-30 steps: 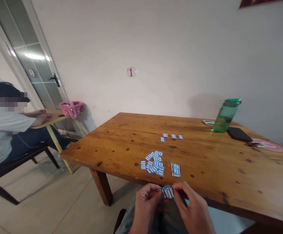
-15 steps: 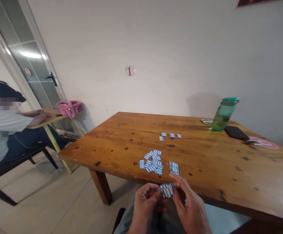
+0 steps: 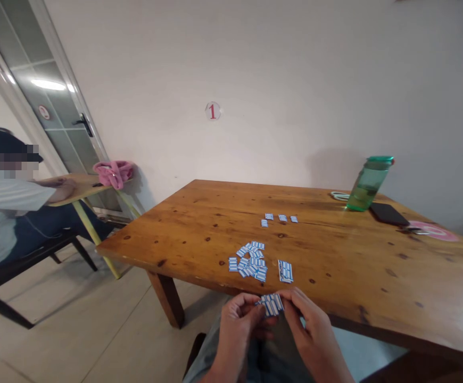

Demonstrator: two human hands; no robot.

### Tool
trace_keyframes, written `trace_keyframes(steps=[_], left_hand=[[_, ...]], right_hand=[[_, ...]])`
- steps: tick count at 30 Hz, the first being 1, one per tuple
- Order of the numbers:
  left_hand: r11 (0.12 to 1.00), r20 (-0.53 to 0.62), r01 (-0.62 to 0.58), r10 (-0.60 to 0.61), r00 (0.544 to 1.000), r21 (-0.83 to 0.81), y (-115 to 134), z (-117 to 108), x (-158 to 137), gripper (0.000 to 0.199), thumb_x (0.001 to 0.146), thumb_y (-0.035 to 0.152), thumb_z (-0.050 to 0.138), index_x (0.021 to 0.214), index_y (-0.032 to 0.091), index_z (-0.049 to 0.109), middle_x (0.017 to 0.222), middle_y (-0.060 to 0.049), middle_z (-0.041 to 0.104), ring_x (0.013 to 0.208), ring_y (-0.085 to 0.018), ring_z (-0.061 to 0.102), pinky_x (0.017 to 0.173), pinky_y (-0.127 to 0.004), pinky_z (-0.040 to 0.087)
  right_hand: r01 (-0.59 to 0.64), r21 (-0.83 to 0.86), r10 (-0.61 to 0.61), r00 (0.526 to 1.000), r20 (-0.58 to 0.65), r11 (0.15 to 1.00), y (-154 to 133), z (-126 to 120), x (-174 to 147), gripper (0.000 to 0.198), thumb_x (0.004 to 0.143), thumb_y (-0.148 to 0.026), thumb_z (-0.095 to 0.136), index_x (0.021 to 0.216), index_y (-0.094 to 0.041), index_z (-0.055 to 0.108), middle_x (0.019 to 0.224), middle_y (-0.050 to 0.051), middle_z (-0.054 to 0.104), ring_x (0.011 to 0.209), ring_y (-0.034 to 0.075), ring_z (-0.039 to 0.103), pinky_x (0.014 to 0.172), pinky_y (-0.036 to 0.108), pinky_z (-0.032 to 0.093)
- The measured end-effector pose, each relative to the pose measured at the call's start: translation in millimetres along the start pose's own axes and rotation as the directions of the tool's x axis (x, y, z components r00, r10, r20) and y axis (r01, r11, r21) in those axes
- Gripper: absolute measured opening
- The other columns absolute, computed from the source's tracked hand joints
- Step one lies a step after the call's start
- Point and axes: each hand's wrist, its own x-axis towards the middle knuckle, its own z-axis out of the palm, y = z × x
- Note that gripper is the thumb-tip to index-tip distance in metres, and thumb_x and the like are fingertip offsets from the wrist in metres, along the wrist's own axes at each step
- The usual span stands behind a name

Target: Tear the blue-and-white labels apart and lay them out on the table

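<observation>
Small white cards with blue borders (image 3: pixel 271 305) are fanned in a little stack just off the table's near edge. My left hand (image 3: pixel 237 322) is closed on their left side, thumb on top. From the other side my right hand (image 3: pixel 309 322) pinches the right end of the stack between thumb and fingers. A loose pile of similar cards (image 3: pixel 251 261) lies on the table ahead of my left hand. Beyond my right hand sits a neater small stack (image 3: pixel 285 271). Several single cards (image 3: pixel 282 218) lie farther back. The print is too small to read.
The wooden table (image 3: pixel 355 266) stands against a wall. At its right are a green bottle (image 3: pixel 369 183), a white cable (image 3: pixel 339 196), a dark phone-like slab (image 3: pixel 389 214) and a pink round disc (image 3: pixel 439 232). A person (image 3: pixel 8 207) sits at a smaller table on the left.
My right forefinger has drawn back from the neater stack on the table to the cards in my hands. The view has shifted slightly.
</observation>
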Motion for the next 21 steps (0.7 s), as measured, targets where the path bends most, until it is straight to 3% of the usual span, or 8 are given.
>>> trace_keyframes(steps=[4,9,18,21], left_hand=[[1.0,-0.008,-0.004,0.004,1.0,0.004,2.2,-1.7,0.5,0.04,0.045,0.039,0.079,0.069,0.013,0.06,0.061,-0.005,0.069,0.055,-0.022,0.065,0.043,-0.026,0.05],[0.999,0.01,-0.038,0.038,0.999,0.018,3.5,-1.6,-1.4,0.038,0.047,0.039,0.078,0.07,0.013,0.061,0.063,-0.006,0.069,0.056,-0.022,0.066,0.043,-0.026,0.051],[0.997,0.039,-0.057,0.055,0.998,0.05,4.4,-1.3,-3.2,0.037,0.05,0.039,0.077,0.07,0.012,0.062,0.062,-0.006,0.069,0.055,-0.02,0.065,0.045,-0.026,0.051],[0.998,0.061,-0.044,0.041,0.997,0.047,6.8,-0.1,-5.7,0.038,0.048,0.04,0.077,0.068,0.012,0.062,0.06,-0.004,0.068,0.053,-0.019,0.064,0.044,-0.026,0.05]], right_hand=[[-0.098,0.108,0.087,0.991,0.098,0.989,-0.8,-4.2,1.1,0.025,0.087,-0.029,0.039,0.078,-0.019,0.06,0.067,0.001,0.06,0.061,0.014,0.058,0.054,0.019,0.046],[-0.128,0.034,0.125,0.989,0.084,0.991,4.3,-2.5,0.9,0.024,0.084,-0.031,0.046,0.068,-0.018,0.059,0.064,0.001,0.059,0.059,0.014,0.057,0.055,0.02,0.045],[-0.044,-0.12,0.048,0.998,0.032,0.992,9.8,0.4,0.5,0.022,0.08,-0.025,0.05,0.058,-0.02,0.049,0.057,-0.002,0.051,0.05,0.012,0.049,0.048,0.02,0.041],[0.01,-0.155,0.001,0.998,0.07,0.988,7.5,0.3,1.7,0.021,0.078,-0.022,0.049,0.057,-0.02,0.049,0.057,-0.001,0.052,0.051,0.012,0.051,0.049,0.02,0.042]])
